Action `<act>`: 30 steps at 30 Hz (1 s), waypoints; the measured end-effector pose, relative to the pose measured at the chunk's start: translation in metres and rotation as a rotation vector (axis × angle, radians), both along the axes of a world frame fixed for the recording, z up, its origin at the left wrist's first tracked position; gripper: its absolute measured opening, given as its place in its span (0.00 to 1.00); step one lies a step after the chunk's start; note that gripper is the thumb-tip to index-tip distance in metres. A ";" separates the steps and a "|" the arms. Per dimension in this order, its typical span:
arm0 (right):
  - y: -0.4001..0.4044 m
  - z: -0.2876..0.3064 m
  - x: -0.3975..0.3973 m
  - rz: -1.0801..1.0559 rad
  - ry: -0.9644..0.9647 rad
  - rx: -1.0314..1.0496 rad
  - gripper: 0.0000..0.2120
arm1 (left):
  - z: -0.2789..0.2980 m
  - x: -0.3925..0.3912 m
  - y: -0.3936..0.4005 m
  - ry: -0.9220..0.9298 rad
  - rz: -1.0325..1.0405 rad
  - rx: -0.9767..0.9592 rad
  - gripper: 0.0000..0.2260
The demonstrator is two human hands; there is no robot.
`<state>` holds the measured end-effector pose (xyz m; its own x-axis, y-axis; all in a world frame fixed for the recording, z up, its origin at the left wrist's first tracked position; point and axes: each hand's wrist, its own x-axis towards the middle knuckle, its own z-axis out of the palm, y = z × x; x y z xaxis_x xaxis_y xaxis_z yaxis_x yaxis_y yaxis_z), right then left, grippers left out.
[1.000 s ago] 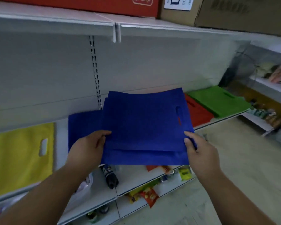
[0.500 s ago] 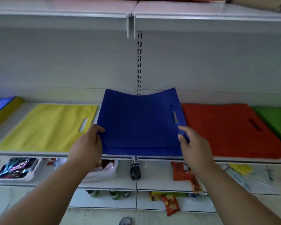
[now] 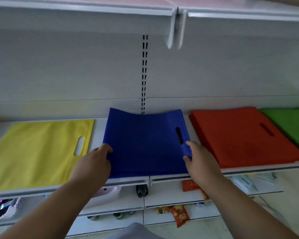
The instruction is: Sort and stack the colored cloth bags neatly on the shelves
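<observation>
Both hands, L hand (image 3: 93, 163) & R hand (image 3: 201, 163), grasp blue bag (image 3: 145, 145) edges, gaps either side.

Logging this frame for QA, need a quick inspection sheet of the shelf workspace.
Surface: white shelf, bags laid flat in a row.
Job's things: blue bags centre, far edge curled up; yellow bag left; red stack right; green bags far right.
Clutter: snack packets, white basket on lower shelves.
Hands: left hand and right hand grip the blue bags' side edges.
Cables: nothing seen.
Surroundings: upper shelf, slotted upright.
</observation>
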<state>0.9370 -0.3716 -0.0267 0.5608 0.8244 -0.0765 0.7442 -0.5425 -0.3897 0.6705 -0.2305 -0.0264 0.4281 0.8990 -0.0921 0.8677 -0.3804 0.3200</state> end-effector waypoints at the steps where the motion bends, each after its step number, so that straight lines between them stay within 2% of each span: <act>1: 0.001 0.000 0.000 0.006 -0.034 -0.021 0.25 | -0.001 0.000 0.000 0.023 -0.013 0.011 0.14; 5: 0.001 0.006 0.000 0.051 -0.203 -0.087 0.20 | -0.008 -0.002 -0.005 0.134 -0.006 0.103 0.13; 8: 0.004 0.012 0.002 0.117 -0.284 -0.038 0.19 | -0.012 -0.006 -0.013 0.172 0.052 0.228 0.13; 13: 0.010 0.019 -0.008 0.283 -0.272 0.131 0.23 | -0.013 -0.010 -0.045 0.035 0.057 0.365 0.12; 17: 0.020 0.030 -0.037 0.395 -0.227 0.226 0.23 | -0.010 -0.025 -0.069 -0.065 0.164 0.349 0.11; 24: 0.047 0.056 -0.134 0.605 -0.198 0.356 0.22 | -0.003 -0.125 -0.101 -0.088 0.342 0.387 0.13; 30: 0.079 0.061 -0.274 0.728 -0.179 0.418 0.21 | -0.009 -0.252 -0.114 -0.059 0.522 0.336 0.14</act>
<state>0.6631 -0.2924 0.0345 -0.1448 0.9243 0.3531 0.9204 0.2567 -0.2948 0.4182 -0.3442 -0.0351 -0.0794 0.9670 0.2422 0.9510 0.0006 0.3092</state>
